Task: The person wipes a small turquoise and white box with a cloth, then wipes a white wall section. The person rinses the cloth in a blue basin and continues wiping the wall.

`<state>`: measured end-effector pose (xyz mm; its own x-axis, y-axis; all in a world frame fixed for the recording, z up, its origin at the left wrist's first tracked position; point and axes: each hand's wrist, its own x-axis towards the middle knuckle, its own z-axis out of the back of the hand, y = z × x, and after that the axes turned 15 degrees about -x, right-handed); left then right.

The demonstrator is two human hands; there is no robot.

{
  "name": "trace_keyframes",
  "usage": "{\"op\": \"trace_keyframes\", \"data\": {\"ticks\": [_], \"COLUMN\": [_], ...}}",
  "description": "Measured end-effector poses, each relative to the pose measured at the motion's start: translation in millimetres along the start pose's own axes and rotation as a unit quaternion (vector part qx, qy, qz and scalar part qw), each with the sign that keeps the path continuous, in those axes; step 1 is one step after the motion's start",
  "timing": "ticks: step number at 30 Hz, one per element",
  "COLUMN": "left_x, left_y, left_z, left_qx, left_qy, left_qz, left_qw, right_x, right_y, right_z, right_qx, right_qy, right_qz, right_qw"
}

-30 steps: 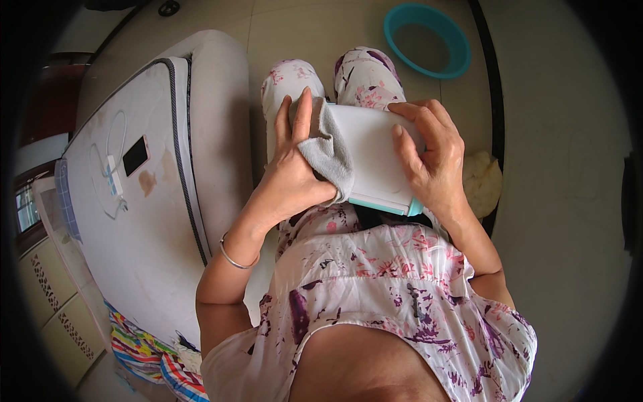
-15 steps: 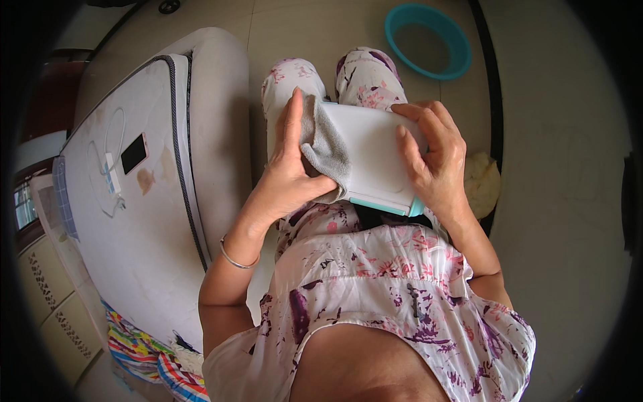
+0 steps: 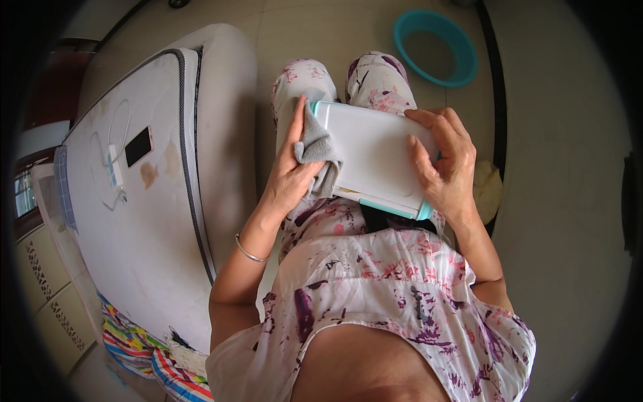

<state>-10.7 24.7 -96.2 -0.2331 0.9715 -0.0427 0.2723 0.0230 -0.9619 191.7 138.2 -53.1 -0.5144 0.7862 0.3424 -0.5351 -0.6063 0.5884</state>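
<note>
Above my lap is a white box with teal edges, its flat white face turned up. A grey cloth drapes over its left edge. My left hand is closed on this cloth, pressing it along the left side of the box. On the opposite side my right hand grips the box, its thumb on the white face and its fingers over the far right corner. The underside of the box is hidden.
To my left is a white mattress with a phone and a white cable with a plug on it. Colourful striped fabric lies at its near end. A teal basin stands on the floor ahead right.
My left hand and the cloth have slid off the white face toward the left edge, baring the teal far left corner. The right hand keeps its grip.
</note>
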Motion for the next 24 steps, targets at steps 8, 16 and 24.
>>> {"op": "trace_keyframes", "data": {"ticks": [8, 16, 24], "left_x": [31, 52, 12], "left_y": [2, -3, 18], "left_z": [-1, -2, 37], "left_qx": [0.025, -0.111, -0.219], "left_qy": [-0.036, -0.088, -0.051], "left_qz": [0.003, 0.072, 0.006], "left_qw": [0.999, 0.987, 0.974], "right_x": [-4, -3, -4], "right_y": [1, 3, -8], "right_z": [-1, -3, 6], "right_qx": [-0.022, -0.004, 0.047], "right_qy": [0.000, -0.007, 0.004], "right_qz": [0.025, 0.000, -0.037], "right_qw": [0.999, 1.000, 0.998]}}
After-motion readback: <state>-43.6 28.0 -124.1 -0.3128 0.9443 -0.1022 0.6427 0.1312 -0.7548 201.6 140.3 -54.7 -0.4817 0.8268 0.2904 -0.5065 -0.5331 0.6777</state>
